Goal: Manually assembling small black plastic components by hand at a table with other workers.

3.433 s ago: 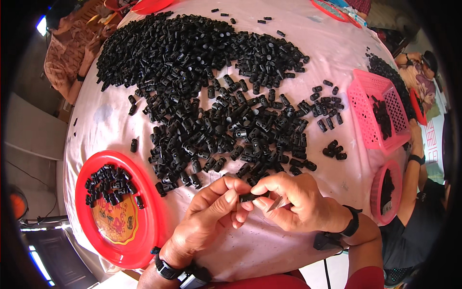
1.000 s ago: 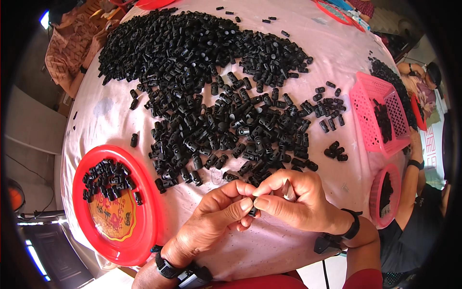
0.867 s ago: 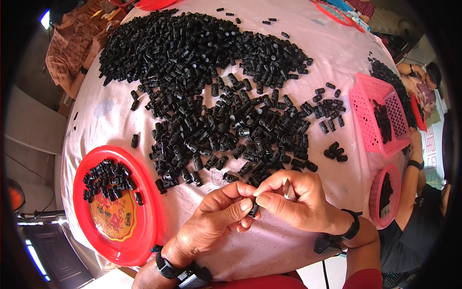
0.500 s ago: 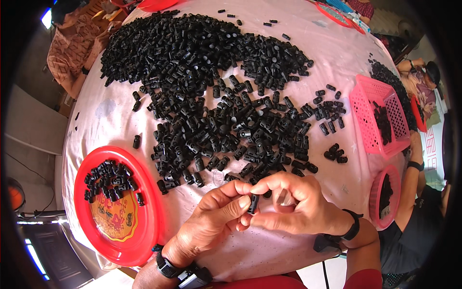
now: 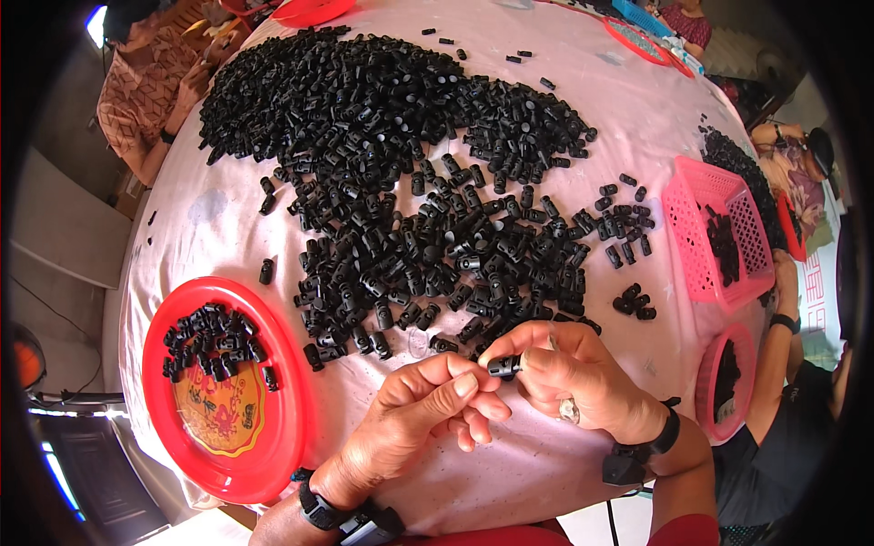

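Observation:
Between the thumb and forefinger of my right hand (image 5: 583, 378) is a small black plastic cord lock (image 5: 503, 366), lying nearly sideways. My left hand (image 5: 423, 405) is just to the left of it. Its thumb and forefinger are pressed together, with the forefinger tip at the cord lock's left end. Whether anything small sits in that pinch is hidden. Beyond both hands spreads a big heap of loose black cord locks (image 5: 364, 118), thinning toward me. On the left, a red round tray (image 5: 296, 391) holds a small pile of cord locks (image 5: 214, 341).
A pink cloth (image 5: 546, 482) covers the table. To the right stand a pink rectangular basket (image 5: 687, 232) and a pink round basket (image 5: 706, 396), both with black parts inside. A person (image 5: 146, 109) sits at the far left. Another person's arm (image 5: 774, 364) is beside the baskets.
The cord lock has turned from upright to nearly sideways and now sits in my right hand's pinch. My left fingers have loosened from around it. The view has shifted slightly.

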Motion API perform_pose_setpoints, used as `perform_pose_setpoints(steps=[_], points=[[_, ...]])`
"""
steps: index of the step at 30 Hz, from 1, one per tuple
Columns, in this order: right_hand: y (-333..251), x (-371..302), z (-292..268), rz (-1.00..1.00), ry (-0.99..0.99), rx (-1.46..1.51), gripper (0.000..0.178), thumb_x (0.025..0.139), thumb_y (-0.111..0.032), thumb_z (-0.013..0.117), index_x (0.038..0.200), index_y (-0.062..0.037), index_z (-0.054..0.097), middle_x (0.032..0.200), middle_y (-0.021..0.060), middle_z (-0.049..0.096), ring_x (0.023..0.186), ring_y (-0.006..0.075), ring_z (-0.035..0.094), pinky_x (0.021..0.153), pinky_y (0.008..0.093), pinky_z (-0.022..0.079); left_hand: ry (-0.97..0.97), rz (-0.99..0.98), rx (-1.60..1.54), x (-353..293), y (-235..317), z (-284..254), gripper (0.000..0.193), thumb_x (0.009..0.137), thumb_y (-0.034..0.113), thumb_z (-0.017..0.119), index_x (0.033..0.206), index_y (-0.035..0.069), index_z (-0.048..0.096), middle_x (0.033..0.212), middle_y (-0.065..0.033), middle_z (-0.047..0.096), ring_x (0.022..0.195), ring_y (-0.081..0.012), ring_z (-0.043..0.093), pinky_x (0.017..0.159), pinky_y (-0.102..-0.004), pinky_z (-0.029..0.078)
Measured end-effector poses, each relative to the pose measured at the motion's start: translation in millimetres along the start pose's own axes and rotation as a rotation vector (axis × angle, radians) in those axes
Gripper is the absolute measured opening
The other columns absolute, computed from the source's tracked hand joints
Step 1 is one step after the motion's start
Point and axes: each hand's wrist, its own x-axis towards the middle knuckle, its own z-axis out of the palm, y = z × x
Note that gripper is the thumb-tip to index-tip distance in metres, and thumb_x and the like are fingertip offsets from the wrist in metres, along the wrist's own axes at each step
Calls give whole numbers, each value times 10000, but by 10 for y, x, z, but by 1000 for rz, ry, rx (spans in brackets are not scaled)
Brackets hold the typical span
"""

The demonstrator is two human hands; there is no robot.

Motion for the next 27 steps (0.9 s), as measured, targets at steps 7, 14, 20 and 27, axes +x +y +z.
perform_pose_setpoints(steps=[7,14,20,27], points=[[-20,-24,14,31,-19,-5,315,978,-244,573,1180,-4,610,642,-41,511,558,20,456,527,190,379,-36,-24,-8,-13,19,7,309,1010,270,505,1139,6,602,953,-92,692,770,-121,640,684,-253,507],[-28,-65,75,-309,91,-592,287,900,-195,696,1106,-2,643,766,-16,660,667,-6,556,567,196,440,158,85,-77,-181,-33,107,208,987,239,555,1048,46,603,843,-52,674,690,-125,619,622,-234,492],[74,-53,-164,-402,203,-1296,193,856,-217,704,930,-47,651,633,133,654,545,289,642,492,363,473,330,560,-462,-668,278,-139,299,1009,303,472,1031,35,602,711,36,422,606,-91,372,512,-231,333],[79,20,-126,-586,366,-1099,209,864,-253,692,914,-57,643,721,145,687,638,311,679,538,375,516,325,644,-689,-983,298,-386,394,1010,367,468,1084,3,600,855,-6,556,709,-91,469,564,-215,368]])
